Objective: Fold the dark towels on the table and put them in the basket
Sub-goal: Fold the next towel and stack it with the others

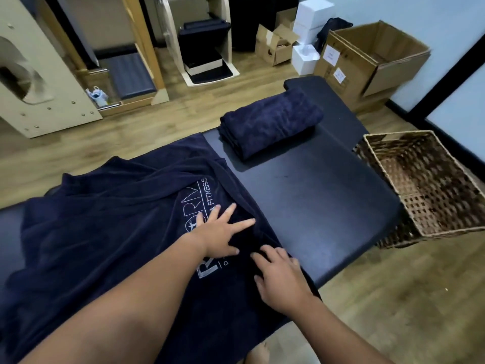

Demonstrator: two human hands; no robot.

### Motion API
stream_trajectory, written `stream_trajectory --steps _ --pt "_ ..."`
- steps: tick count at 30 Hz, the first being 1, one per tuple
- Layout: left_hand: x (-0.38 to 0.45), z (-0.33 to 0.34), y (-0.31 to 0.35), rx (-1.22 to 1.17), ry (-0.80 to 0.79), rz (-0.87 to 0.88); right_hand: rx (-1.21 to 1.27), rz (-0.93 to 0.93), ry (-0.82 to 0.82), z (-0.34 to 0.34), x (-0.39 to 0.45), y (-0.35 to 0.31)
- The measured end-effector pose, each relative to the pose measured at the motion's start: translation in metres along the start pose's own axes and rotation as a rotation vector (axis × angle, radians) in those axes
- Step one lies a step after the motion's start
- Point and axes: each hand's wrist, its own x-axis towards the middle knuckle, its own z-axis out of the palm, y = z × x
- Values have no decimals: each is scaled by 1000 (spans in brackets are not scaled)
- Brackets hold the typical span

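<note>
A large dark navy towel (pixel 105 232) with a white printed logo lies spread and rumpled over the left part of the black padded table (pixel 315 200). My left hand (pixel 220 232) lies flat on the towel by the logo, fingers spread. My right hand (pixel 280 277) rests on the towel's right edge just below it, fingers loosely bent on the cloth. A folded dark towel (pixel 270 122) sits further back on the table. The wicker basket (pixel 425 185) stands on the floor off the table's right end, and nothing shows inside it.
Open cardboard boxes (pixel 375 61) and white boxes (pixel 312 24) stand on the wooden floor at the back right. Pale wooden equipment (pixel 39 82) lines the back left. A wall with a dark baseboard runs behind the basket.
</note>
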Motion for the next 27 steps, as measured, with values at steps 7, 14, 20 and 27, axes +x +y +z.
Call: stream_trajectory --steps 7,14,20,27 --pt "-23 -9 -26 -88 229 -149 -79 207 -127 -22 32 -17" --pt "-81 -13 -124 -126 326 -541 -146 -56 -62 -52 100 -59" --pt "-110 -22 -220 -146 237 -834 -41 -150 3 -71 193 -96" --pt "-116 -27 -289 -45 156 -813 76 -110 -74 -76 301 -150"
